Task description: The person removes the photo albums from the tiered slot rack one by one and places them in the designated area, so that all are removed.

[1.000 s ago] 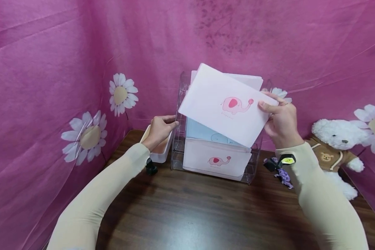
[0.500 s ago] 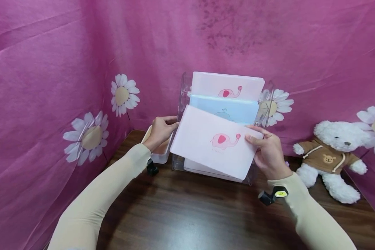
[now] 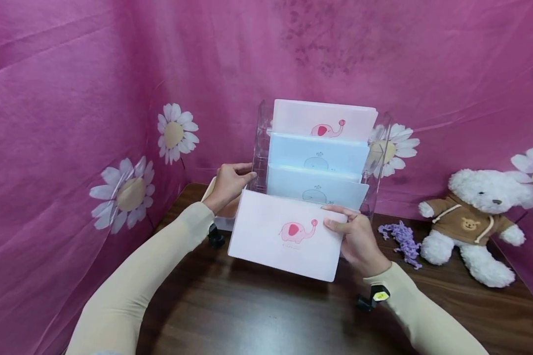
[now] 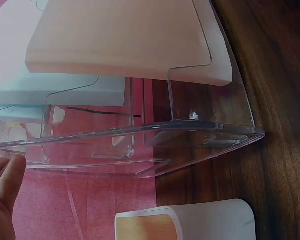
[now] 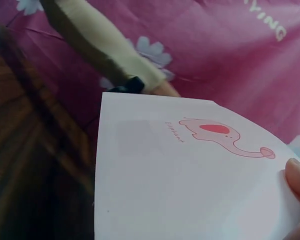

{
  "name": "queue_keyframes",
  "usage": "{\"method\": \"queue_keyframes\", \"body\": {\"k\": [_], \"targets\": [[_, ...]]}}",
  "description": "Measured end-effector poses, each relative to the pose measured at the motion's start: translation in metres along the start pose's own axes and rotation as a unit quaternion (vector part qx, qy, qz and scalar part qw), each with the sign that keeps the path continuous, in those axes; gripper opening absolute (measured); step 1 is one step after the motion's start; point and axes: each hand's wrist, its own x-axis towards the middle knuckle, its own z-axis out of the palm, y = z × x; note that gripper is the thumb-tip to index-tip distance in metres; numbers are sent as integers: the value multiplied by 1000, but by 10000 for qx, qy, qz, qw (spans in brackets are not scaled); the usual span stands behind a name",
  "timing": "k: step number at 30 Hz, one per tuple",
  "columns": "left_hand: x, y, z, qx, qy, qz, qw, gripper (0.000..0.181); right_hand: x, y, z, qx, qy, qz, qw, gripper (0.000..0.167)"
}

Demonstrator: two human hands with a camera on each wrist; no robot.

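A clear tiered rack [image 3: 261, 123] stands on the table; in the head view it bears a pink elephant booklet [image 3: 293, 116] at the top and light blue whale booklets [image 3: 293, 185] on two tiers below. My left hand [image 3: 228, 185] grips the rack's left side edge, also seen in the left wrist view [image 4: 155, 129]. With thumb in front and fingers behind, my right hand [image 3: 360, 241] pinches the right side of another pink elephant booklet [image 3: 286, 241], tilted before the rack. It hides the front tier in the head view; the left wrist view shows a pinkish booklet [image 4: 125, 40] there.
A white container [image 3: 222, 223] with a tan inside sits left of the rack, partly behind my left hand. On the right are a purple knotted, yarn-like item [image 3: 404, 241] and a white teddy bear [image 3: 471, 222] in a brown hoodie. Pink cloth [image 3: 213, 59] hangs behind.
My right hand has brought the pink elephant booklet down and toward me from before the rack's upper tiers, uncovering the blue booklets. My left hand keeps its place on the rack edge.
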Motion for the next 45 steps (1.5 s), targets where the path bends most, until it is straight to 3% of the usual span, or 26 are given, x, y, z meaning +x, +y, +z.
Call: {"method": "queue_keyframes", "body": {"k": [9, 14, 19, 26, 45], "targets": [[0, 2, -1, -45, -22, -115, 9999, 40, 3, 39, 13, -357, -138, 494, 9980, 27], [0, 3, 0, -40, -25, -139, 9999, 40, 2, 59, 18, -497, -115, 893, 9947, 39], [-1, 4, 0, -38, -63, -115, 9999, 41, -2, 75, 21, -544, -157, 1046, 9929, 44], [-1, 4, -1, -42, -76, -136, 9999, 41, -4, 89, 27, -681, 71, 1327, 9888, 41], [-3, 1, -2, -49, -129, -231, 9996, 40, -2, 114, 34, -1062, 610, 1358, 9831, 33]]}}
